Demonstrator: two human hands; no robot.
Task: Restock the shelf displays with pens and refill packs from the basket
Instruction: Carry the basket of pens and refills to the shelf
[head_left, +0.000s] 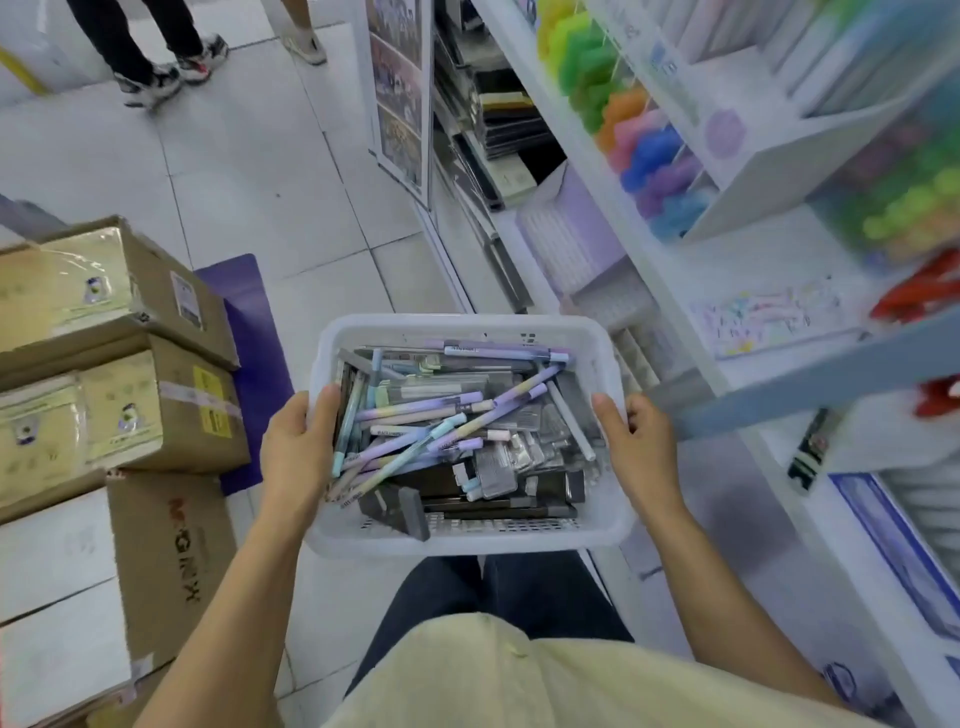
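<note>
Left hand (298, 447) and right hand (636, 447) grip a white basket (467, 326) of pastel pens (415, 415) and dark refill packs (498, 501)

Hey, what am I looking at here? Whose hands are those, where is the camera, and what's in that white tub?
No machine here: a person wears one camera on the head, looking down, so you see their own arms. The left hand and right hand each grip a side of a white plastic basket, held in front of the body. Inside lie pastel pens and flat refill packs, jumbled together. Shop shelves with colourful stationery run along the right; taped cardboard boxes are stacked on the floor at the left.
</note>
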